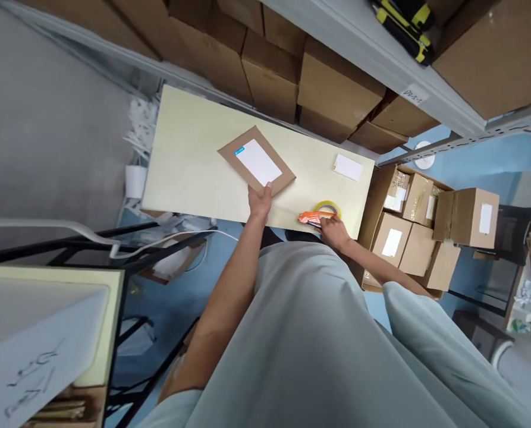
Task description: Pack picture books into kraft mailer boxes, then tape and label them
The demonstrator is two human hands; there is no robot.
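My left hand point(260, 203) grips the near edge of a flat brown cardboard box point(281, 171), thumb on top. On its upper face is a white label point(260, 161) with a small blue mark. The box is angled over the pale yellow table point(185, 160). To the right, my right hand point(334, 230) is closed at an orange tape dispenser point(308, 216) near the table's front edge. A roll of yellow-rimmed tape point(335, 206) shows on its far side. My fingers partly hide the handle. Farther back lies a small white stack of labels point(348, 167).
A large carton point(372, 238) packed with several brown boxes stands right of the table. Cardboard boxes point(269, 77) line the shelf behind it. Yellow-black tools point(405, 30) lie on the upper shelf point(358, 41). A black-framed table point(118, 297) is at left.
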